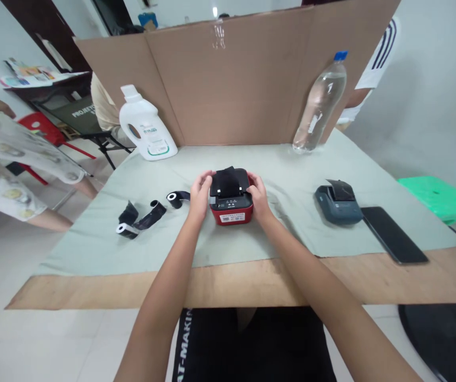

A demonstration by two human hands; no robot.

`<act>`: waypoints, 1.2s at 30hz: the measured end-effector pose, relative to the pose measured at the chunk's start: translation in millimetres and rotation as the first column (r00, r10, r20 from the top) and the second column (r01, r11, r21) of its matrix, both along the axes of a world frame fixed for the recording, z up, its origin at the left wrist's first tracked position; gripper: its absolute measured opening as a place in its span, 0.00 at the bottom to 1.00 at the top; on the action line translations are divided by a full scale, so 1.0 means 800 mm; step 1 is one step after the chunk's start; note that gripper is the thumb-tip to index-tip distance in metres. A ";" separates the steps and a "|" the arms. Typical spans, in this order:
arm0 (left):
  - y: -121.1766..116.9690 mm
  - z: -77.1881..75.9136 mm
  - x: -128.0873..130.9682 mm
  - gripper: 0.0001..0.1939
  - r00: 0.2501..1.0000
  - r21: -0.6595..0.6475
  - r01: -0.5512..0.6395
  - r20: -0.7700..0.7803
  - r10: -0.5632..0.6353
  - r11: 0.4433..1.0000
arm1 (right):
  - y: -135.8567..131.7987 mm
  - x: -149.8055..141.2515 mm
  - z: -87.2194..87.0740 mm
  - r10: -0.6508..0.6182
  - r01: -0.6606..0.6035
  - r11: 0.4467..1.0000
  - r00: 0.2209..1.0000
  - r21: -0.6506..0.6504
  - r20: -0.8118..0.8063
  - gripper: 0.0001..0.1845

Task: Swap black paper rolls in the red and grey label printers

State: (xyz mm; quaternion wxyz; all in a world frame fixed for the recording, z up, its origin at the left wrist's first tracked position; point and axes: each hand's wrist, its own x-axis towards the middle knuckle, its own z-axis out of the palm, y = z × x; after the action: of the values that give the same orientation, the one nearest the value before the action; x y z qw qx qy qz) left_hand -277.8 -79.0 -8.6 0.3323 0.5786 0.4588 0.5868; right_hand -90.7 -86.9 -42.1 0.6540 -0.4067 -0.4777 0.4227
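Note:
A small red and black label printer (pixel 231 204) sits in the middle of the cloth-covered table. Its black lid is raised. My left hand (pixel 200 193) grips the printer's left side, fingers curled at the lid. My right hand (pixel 259 196) clasps its right side in the same way. Left of the printer lie loose black paper rolls (pixel 142 218), partly unrolled, and one small roll (pixel 175 198) close to my left hand.
A dark blue printer (pixel 337 204) and a black phone (pixel 393 233) lie to the right. A white detergent jug (pixel 146 127) and a clear water bottle (pixel 321 103) stand against a cardboard screen (pixel 236 74). People stand at the far left and behind the screen.

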 end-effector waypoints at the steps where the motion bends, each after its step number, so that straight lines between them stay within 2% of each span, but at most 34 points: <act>1: -0.004 -0.003 -0.006 0.29 0.999 0.034 0.028 -0.033 -0.027 0.999 | 0.001 0.001 -0.001 -0.003 0.003 1.000 1.000 0.004 0.001 0.28; 4: -0.015 -0.004 -0.020 0.29 0.969 0.180 0.176 -0.204 -0.138 0.968 | 0.003 0.005 -0.006 0.008 -0.009 1.000 0.999 0.015 0.050 0.30; 6: -0.016 -0.002 -0.024 0.27 0.923 0.225 0.262 -0.341 -0.177 0.938 | 0.003 0.007 -0.009 0.021 -0.024 1.000 0.995 0.021 0.095 0.31; 9: -0.012 -0.005 -0.024 0.22 0.893 0.210 0.270 -0.419 -0.163 0.940 | 0.002 0.008 -0.014 0.015 -0.019 0.999 0.995 0.036 0.103 0.32; 13: -0.003 -0.020 -0.017 0.14 0.954 0.125 0.127 -0.287 -0.086 0.984 | -0.002 0.006 -0.016 0.016 -0.019 0.999 0.997 0.034 0.079 0.33; 17: -0.001 -0.030 -0.008 0.10 0.981 -0.002 0.082 -0.177 -0.081 0.997 | -0.003 0.006 -0.013 0.014 -0.016 1.000 0.998 0.025 0.068 0.33; 20: -0.001 -0.033 -0.001 0.13 0.990 -0.060 0.073 -0.113 -0.080 0.996 | -0.002 0.006 -0.013 0.022 -0.024 0.999 0.997 0.022 0.069 0.34; 23: -0.001 -0.035 0.006 0.22 0.994 -0.090 0.108 0.028 -0.106 0.990 | 0.000 0.006 -0.015 0.038 -0.039 0.999 0.998 0.016 0.057 0.34; 25: -0.002 -0.036 0.012 0.31 0.964 -0.113 0.170 0.224 -0.141 0.979 | 0.000 0.006 -0.016 0.051 -0.051 0.999 0.999 0.016 0.008 0.33; 28: -0.004 -0.037 0.020 0.40 0.864 -0.148 0.258 0.478 -0.159 0.955 | 0.000 0.005 -0.015 0.068 -0.067 0.998 0.995 0.015 -0.079 0.32; 31: -0.007 -0.036 0.025 0.43 0.811 -0.168 0.281 0.568 -0.140 0.945 | 0.000 0.004 -0.012 0.069 -0.068 0.998 0.992 0.012 -0.107 0.32; 36: -0.010 -0.033 0.026 0.44 0.787 -0.182 0.281 0.606 -0.117 0.942 | -0.001 0.004 -0.009 0.056 -0.055 0.998 0.995 0.015 -0.079 0.30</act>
State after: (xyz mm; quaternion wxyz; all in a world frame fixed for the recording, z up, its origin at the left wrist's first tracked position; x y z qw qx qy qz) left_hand -257.2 -87.1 -34.7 0.5916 0.3651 0.3428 0.6318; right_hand -87.1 -87.5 -49.3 0.6631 -0.3719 -0.4651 0.4535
